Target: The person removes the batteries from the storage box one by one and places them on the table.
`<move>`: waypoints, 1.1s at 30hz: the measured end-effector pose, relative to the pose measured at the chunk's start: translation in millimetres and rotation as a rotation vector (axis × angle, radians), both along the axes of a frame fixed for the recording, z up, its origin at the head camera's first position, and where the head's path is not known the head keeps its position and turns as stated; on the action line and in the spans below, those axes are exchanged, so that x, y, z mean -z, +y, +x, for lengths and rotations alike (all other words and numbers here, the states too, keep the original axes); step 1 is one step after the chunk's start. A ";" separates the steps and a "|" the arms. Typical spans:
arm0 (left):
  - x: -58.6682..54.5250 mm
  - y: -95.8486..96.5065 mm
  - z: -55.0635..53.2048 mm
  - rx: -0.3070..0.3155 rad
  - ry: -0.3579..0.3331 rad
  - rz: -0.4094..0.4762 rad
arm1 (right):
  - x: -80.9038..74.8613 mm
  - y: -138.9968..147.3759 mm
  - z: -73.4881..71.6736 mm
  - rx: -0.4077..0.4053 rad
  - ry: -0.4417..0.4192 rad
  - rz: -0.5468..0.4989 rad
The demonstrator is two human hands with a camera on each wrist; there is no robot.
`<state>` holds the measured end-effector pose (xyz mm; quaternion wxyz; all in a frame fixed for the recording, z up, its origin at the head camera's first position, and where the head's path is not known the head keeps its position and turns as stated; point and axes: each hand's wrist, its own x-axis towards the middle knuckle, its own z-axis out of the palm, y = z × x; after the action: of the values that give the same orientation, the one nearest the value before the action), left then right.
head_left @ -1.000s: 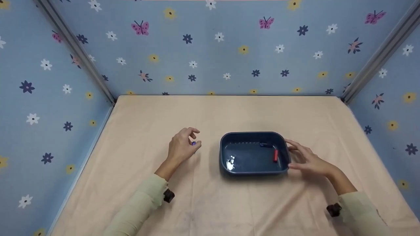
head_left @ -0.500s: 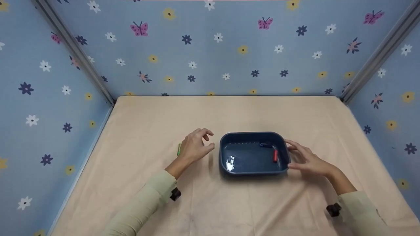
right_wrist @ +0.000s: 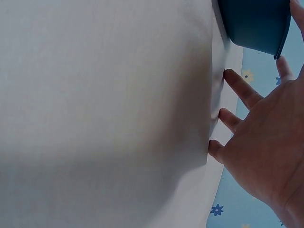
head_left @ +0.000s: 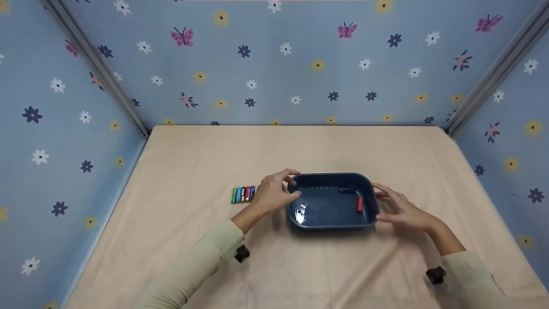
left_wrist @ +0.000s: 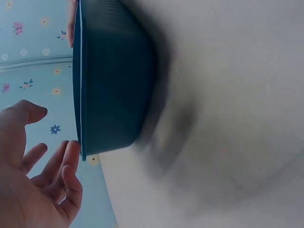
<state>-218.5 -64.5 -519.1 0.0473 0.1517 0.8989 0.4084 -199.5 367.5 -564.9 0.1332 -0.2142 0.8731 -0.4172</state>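
Note:
A dark blue rectangular dish (head_left: 321,214) stands on the table; a red battery (head_left: 360,204) and a dark battery (head_left: 346,190) lie in its right part. My left hand (head_left: 274,191) is over the dish's left rim, fingers loosely bent and nothing between them; the left wrist view has its fingertips right at the rim of the dish (left_wrist: 114,80). At the opposite end, my right hand (head_left: 405,210) touches the rim with thumb and forefinger, its other fingers (right_wrist: 242,88) spread down toward the cloth. Left of the dish several colourful batteries (head_left: 242,194) lie side by side, partly behind my left hand.
A beige cloth (head_left: 206,150) with some creases covers the table. Blue flowered panels (head_left: 274,68) enclose the back and both sides, with grey metal posts (head_left: 103,73) in the corners.
My left hand has moved right, from the row of batteries to the dish's left rim, uncovering the row. The small purple-blue thing at its fingers no longer shows there. My right hand stays put.

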 end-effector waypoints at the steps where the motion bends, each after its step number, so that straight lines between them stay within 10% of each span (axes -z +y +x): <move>1: -0.3 2.0 0.5 0.011 -0.009 0.003 | 0.1 0.0 -0.1 -0.003 0.000 -0.004; 33: -7.4 57.0 -8.2 0.323 -0.208 -0.005 | -1.2 0.3 0.7 -0.002 -0.023 0.016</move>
<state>-226.6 -7.5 -511.7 0.2055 0.2507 0.8541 0.4067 -198.8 367.8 -563.7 0.1452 -0.2093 0.8746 -0.4126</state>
